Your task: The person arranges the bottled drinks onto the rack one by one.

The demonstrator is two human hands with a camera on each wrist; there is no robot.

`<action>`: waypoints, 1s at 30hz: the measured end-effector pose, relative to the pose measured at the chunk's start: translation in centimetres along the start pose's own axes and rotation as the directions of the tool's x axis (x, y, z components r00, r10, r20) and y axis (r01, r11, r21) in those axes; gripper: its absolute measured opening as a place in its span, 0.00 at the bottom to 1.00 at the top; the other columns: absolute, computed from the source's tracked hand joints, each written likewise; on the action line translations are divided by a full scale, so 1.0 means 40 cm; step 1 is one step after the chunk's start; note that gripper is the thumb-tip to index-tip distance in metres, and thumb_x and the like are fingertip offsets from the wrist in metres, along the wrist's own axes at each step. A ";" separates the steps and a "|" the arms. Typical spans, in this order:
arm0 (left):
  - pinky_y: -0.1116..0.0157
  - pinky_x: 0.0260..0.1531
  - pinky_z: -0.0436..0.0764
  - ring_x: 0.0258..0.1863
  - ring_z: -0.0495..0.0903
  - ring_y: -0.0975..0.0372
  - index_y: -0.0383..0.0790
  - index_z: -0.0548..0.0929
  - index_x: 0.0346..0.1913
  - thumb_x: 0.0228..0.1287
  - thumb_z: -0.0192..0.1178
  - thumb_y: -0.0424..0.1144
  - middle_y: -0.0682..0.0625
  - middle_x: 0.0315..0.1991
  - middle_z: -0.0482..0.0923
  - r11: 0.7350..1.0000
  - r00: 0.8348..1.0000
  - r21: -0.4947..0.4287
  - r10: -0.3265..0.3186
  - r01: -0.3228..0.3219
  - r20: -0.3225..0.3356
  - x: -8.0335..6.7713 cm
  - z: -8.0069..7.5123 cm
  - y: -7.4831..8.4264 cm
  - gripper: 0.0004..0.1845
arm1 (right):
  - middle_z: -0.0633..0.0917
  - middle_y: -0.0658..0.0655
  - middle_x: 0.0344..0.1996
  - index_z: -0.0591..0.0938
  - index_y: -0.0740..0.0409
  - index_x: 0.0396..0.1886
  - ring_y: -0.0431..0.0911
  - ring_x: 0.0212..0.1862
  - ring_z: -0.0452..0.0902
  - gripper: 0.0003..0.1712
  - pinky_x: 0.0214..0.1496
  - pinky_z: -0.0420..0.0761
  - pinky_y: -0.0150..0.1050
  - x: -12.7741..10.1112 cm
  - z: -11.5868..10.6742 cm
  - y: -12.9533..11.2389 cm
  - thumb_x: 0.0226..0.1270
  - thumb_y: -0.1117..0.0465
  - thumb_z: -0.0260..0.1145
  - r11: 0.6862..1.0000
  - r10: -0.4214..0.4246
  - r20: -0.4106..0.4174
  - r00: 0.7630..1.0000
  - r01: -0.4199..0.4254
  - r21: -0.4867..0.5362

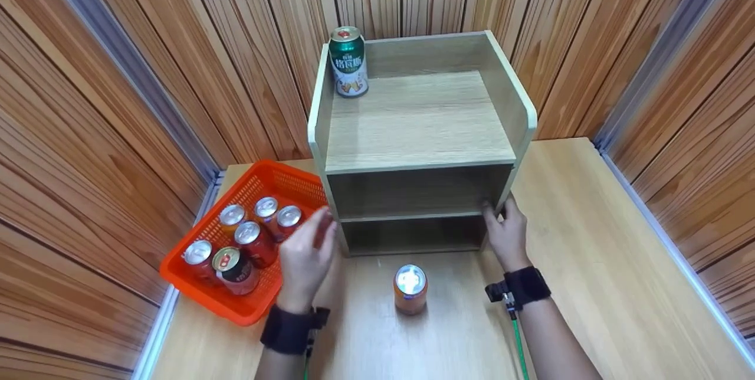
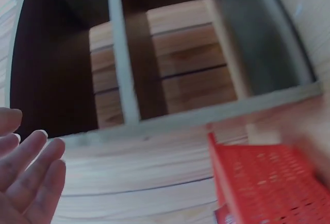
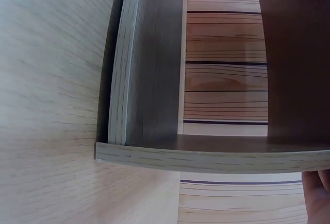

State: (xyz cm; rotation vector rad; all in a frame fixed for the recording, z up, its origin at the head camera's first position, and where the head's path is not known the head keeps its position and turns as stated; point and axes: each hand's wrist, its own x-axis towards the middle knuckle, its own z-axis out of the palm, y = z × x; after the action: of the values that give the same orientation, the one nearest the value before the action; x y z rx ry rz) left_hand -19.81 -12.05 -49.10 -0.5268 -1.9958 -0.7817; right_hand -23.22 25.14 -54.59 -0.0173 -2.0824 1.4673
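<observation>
A small light-wood shelf unit (image 1: pixel 422 126) stands against the back wall, with a raised-sided top and two lower compartments. My right hand (image 1: pixel 508 235) grips its right side panel (image 3: pixel 216 160), thumb around the front edge and fingers along the outer face. Beside the lower left panel, my left hand (image 1: pixel 305 259) is raised with relaxed fingers and holds nothing; those fingers (image 2: pixel 38 175) spread near the panel edge in the left wrist view. A green and white can (image 1: pixel 349 67) stands upright in the top's back left corner. On the table, an orange can (image 1: pixel 410 292) stands upright in front of the unit.
An orange plastic basket (image 1: pixel 194 282) sits left of the unit, holding several upright cans, among them a dark-topped red can (image 1: pixel 236 277). Wood-panelled walls (image 1: pixel 643 67) enclose the table (image 1: pixel 601 262) at the back and both sides. Both wrists wear black straps with green cables.
</observation>
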 end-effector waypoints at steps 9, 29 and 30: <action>0.55 0.39 0.84 0.41 0.84 0.56 0.34 0.78 0.59 0.58 0.70 0.37 0.45 0.45 0.85 0.947 0.951 -0.160 -0.295 0.279 -0.088 0.057 0.003 -0.047 0.26 | 0.79 0.69 0.55 0.74 0.69 0.61 0.57 0.59 0.73 0.23 0.61 0.71 0.54 -0.022 -0.005 -0.089 0.66 0.71 0.61 1.000 -0.012 0.013 1.000 0.012 -0.007; 0.52 0.39 0.83 0.36 0.84 0.49 0.34 0.75 0.64 0.57 0.71 0.39 0.38 0.43 0.84 0.982 0.983 0.042 -0.186 0.186 -0.009 0.042 0.105 -0.067 0.32 | 0.81 0.69 0.52 0.75 0.70 0.59 0.56 0.57 0.75 0.21 0.59 0.73 0.53 -0.017 -0.004 -0.087 0.66 0.72 0.61 1.000 -0.024 -0.005 1.000 0.024 -0.008; 0.52 0.40 0.83 0.36 0.84 0.49 0.33 0.75 0.64 0.57 0.71 0.38 0.38 0.43 0.84 0.983 0.983 0.039 -0.182 0.182 -0.008 0.043 0.107 -0.066 0.31 | 0.81 0.69 0.53 0.75 0.70 0.59 0.56 0.58 0.75 0.21 0.60 0.72 0.54 -0.014 -0.003 -0.076 0.66 0.72 0.61 1.000 -0.023 -0.006 1.000 0.023 -0.007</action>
State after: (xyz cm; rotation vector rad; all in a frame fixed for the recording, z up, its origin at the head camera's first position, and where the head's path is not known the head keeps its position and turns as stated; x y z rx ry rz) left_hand -24.87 -10.83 -50.15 -0.3222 -2.0716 -0.8505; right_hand -21.76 23.86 -52.18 -0.0010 -2.0757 1.4454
